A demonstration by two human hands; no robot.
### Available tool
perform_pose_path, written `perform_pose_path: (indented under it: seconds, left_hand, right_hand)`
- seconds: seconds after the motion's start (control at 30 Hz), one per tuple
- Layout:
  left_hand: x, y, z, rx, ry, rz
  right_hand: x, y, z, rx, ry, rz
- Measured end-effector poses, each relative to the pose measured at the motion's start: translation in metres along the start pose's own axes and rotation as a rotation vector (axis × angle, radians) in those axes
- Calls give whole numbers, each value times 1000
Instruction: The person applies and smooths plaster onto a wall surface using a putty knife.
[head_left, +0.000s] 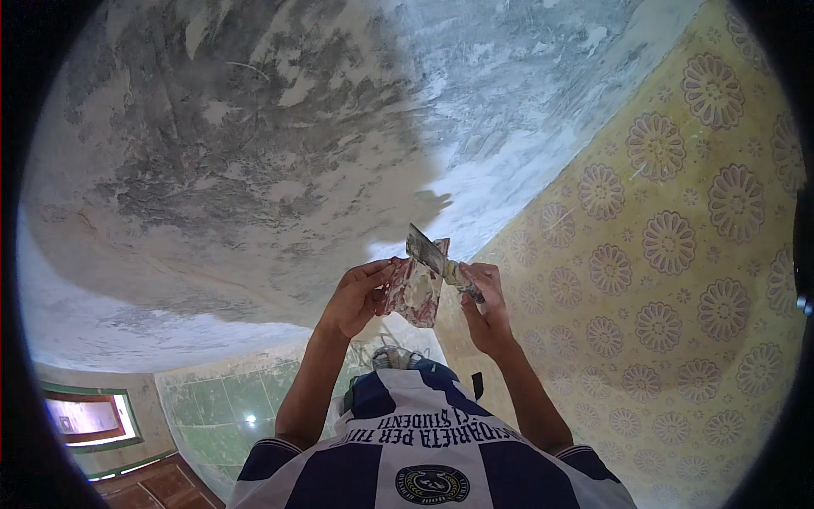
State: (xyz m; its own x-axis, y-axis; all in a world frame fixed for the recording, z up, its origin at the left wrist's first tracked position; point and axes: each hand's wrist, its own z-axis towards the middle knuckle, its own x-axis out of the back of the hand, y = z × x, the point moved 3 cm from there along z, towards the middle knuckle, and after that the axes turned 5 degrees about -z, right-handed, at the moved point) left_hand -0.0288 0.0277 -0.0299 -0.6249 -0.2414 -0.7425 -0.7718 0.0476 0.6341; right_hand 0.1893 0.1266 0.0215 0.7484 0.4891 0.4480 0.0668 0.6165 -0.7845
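Note:
My left hand (358,297) grips the left edge of a small flat board (420,312), reddish and smeared with whitish plaster. In my right hand (487,310) is the handle of a putty knife (426,251), its broad grey metal blade slanting up to the left. The blade lies across the upper part of the board, touching or very close to it. A pale lump of plaster shows on the board's middle, just below the blade. Both hands are raised in front of my chest, close under the plastered wall surface (280,144).
The plastered surface is grey with uneven white patches, partly in shadow. On the right a yellowish wall (636,288) carries pinkish flower patterns. Green tiles (212,403), a green-framed window (89,418) and brown wooden panelling (161,486) lie at the lower left.

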Motion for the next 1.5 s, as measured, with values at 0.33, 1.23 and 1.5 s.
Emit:
perform_pose_path:
  seconds: [0.33, 1.23, 1.5]
  left_hand:
    - [-6, 5, -8, -75, 116, -7]
    - [-46, -19, 8, -610, 314, 245]
    - [-71, -38, 15, -647, 347, 685]
  right_hand:
    - [2, 18, -16, -9, -32, -137]
    - [89, -5, -66, -734, 12, 344]
    - [99, 14, -45, -662, -12, 402]
